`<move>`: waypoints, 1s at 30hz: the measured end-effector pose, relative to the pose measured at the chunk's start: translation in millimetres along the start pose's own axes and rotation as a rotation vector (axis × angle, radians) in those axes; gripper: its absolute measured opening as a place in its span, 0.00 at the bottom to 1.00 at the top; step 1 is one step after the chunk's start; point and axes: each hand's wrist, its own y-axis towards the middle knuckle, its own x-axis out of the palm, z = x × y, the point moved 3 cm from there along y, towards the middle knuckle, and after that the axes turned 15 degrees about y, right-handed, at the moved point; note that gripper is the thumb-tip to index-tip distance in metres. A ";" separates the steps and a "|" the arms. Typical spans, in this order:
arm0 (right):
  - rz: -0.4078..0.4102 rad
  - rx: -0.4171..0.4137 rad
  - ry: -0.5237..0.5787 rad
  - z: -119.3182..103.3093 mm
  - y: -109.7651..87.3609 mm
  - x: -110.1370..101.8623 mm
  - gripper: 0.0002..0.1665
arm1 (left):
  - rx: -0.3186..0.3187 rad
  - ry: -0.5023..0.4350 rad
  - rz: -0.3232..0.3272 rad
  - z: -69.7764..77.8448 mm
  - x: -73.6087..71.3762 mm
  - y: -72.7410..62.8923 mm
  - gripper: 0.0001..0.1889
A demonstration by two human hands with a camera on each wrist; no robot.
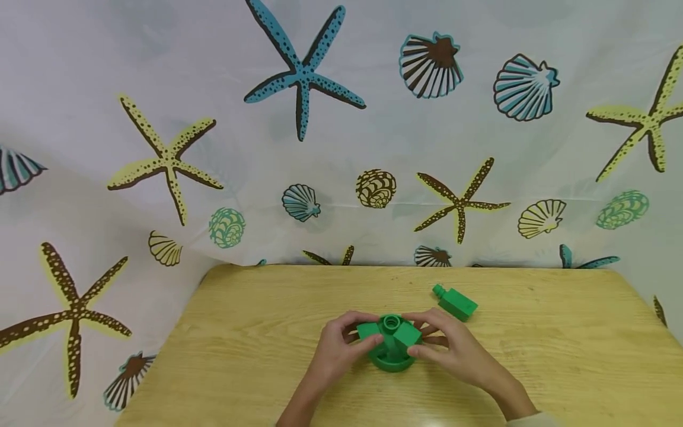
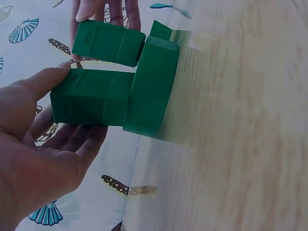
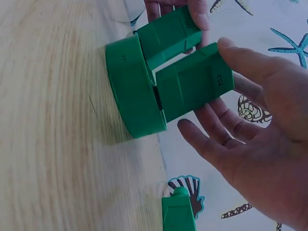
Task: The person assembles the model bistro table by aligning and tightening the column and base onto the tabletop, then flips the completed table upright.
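Observation:
A green round base stands on the table, with a ringed hub on top at its middle. Two green box-shaped blocks are set on it side by side. My left hand holds the left block, thumb at its upper edge and fingers along the opposite side. Around the right block, marked 153, my right hand has its thumb at the end corner and fingertips beneath. Both hands face each other across the base. In the left wrist view the base's curved wall sits against the wood.
Behind my right hand, a loose green block with a narrow neck lies on the wooden table. A white cloth printed with starfish and shells hangs along the table's back edge and left side.

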 end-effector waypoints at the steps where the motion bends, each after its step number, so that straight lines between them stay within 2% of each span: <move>1: -0.002 -0.012 -0.028 -0.4 0.6 1.5 0.28 | 0.002 -0.002 -0.004 0.2 0.7 0.7 0.17; 6: 0.004 -0.070 -0.108 -4.5 5.4 1.6 0.24 | 0.010 0.000 -0.006 1.4 3.0 3.0 0.17; 15: -0.009 -0.015 -0.069 -5.5 9.2 -0.7 0.24 | -0.003 -0.012 -0.008 -2.3 1.3 0.8 0.17; 22: 0.096 0.011 -0.035 2.3 9.7 3.2 0.21 | -0.001 -0.009 -0.016 -2.8 0.1 -1.0 0.17; 27: 0.107 -0.015 -0.046 5.7 11.8 7.1 0.25 | -0.002 -0.011 -0.017 -0.5 0.4 -1.3 0.16; 30: 0.140 0.006 -0.071 6.2 12.6 5.7 0.26 | 0.000 -0.017 -0.021 0.1 0.9 -0.3 0.16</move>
